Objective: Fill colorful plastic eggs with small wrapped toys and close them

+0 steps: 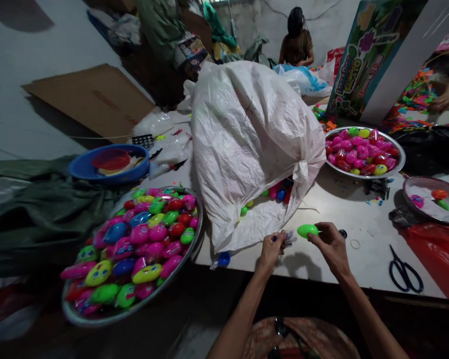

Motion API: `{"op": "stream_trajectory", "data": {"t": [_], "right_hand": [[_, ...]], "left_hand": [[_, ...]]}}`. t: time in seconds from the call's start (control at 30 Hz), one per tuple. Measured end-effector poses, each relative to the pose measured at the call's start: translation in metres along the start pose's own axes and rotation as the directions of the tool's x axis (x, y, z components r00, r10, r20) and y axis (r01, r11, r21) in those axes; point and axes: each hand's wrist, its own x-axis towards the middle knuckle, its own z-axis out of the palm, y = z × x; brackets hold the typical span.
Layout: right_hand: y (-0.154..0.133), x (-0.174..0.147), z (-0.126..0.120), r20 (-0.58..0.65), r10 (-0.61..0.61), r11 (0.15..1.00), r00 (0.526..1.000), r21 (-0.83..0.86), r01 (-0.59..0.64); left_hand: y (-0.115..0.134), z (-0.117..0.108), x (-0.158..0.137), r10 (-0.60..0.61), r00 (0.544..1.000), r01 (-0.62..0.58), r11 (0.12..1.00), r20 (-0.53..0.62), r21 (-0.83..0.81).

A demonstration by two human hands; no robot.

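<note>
Between the thumb and fingers of my right hand [330, 245] is a green plastic egg [307, 230], held just above the table. My left hand [272, 250] is closed on a small clear plastic bag [290, 238], whose contents I cannot make out. The two hands are close together, with the egg beside the little bag. In front of them lies a large white woven sack [247, 134], its mouth spilling several coloured eggs. A blue egg half [224, 258] sits near the table edge, left of my left hand.
A metal basin [200, 234] heaped with wrapped eggs stands at left, another basin [401, 158] at back right. Scissors [404, 274] lie on the right of the table [374, 219]. A blue tub [80, 172] is at far left. A person [297, 45] sits at the back.
</note>
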Motion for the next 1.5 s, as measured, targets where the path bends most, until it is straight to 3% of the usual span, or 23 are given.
{"op": "stream_trajectory", "data": {"t": [0.1,0.33,0.43,0.53,0.67,0.73,0.8,0.87,1.0,1.2,1.27,1.37,1.43,1.5], "right_hand": [[0.004,0.003,0.001,0.047,0.041,0.991,0.998,0.124,-0.047],[0.009,0.000,-0.003,0.119,0.041,0.997,0.992,0.054,-0.047],[0.005,-0.001,-0.006,0.125,0.028,0.999,0.992,0.018,-0.031],[0.000,-0.003,-0.007,0.128,-0.026,0.994,0.991,-0.104,0.040],[-0.001,-0.007,-0.006,0.108,-0.113,0.946,0.988,-0.292,0.141],[0.001,-0.009,-0.005,0.075,-0.101,0.957,0.992,-0.265,0.117],[0.004,-0.011,-0.004,0.071,-0.047,0.982,0.996,-0.177,0.059],[0.009,-0.012,-0.003,0.102,0.024,0.995,0.995,-0.103,-0.013],[0.022,-0.016,0.003,0.128,0.137,0.981,0.982,0.122,-0.152],[0.039,-0.025,0.018,-0.035,0.262,0.903,0.965,0.363,-0.232],[0.041,-0.027,0.020,-0.017,0.278,0.881,0.960,0.402,-0.248],[0.041,-0.028,0.016,0.040,0.206,0.926,0.978,0.316,-0.208],[0.041,-0.030,0.011,0.005,0.059,0.987,0.998,0.149,-0.059],[0.040,-0.031,0.006,-0.009,-0.137,0.989,0.991,-0.059,0.136]], "left_hand": [[0.001,0.001,-0.001,-0.040,0.998,0.041,0.998,0.038,-0.041],[0.001,0.000,-0.002,-0.220,0.956,0.274,0.909,0.196,-0.313],[0.001,0.001,-0.003,-0.218,0.947,0.286,0.905,0.235,-0.315],[0.001,0.003,-0.003,-0.142,0.966,0.179,0.970,0.215,-0.166],[0.001,0.005,-0.002,0.103,0.989,-0.116,0.985,0.108,0.127],[0.002,0.006,-0.002,0.208,0.973,-0.225,0.951,0.099,0.214],[0.003,0.007,-0.003,0.235,0.967,-0.252,0.940,0.100,0.230],[0.004,0.009,-0.004,0.189,0.976,-0.205,0.964,0.105,0.171],[0.002,0.014,-0.008,0.035,0.990,-0.021,0.994,0.139,-0.104],[-0.008,0.030,-0.011,-0.097,0.978,0.173,0.868,0.183,-0.465],[-0.009,0.033,-0.011,-0.131,0.974,0.209,0.835,0.186,-0.509],[-0.009,0.034,-0.012,-0.136,0.971,0.218,0.848,0.198,-0.483],[-0.009,0.034,-0.014,-0.152,0.962,0.242,0.858,0.228,-0.453],[-0.009,0.034,-0.016,-0.188,0.945,0.295,0.845,0.268,-0.446]]}}
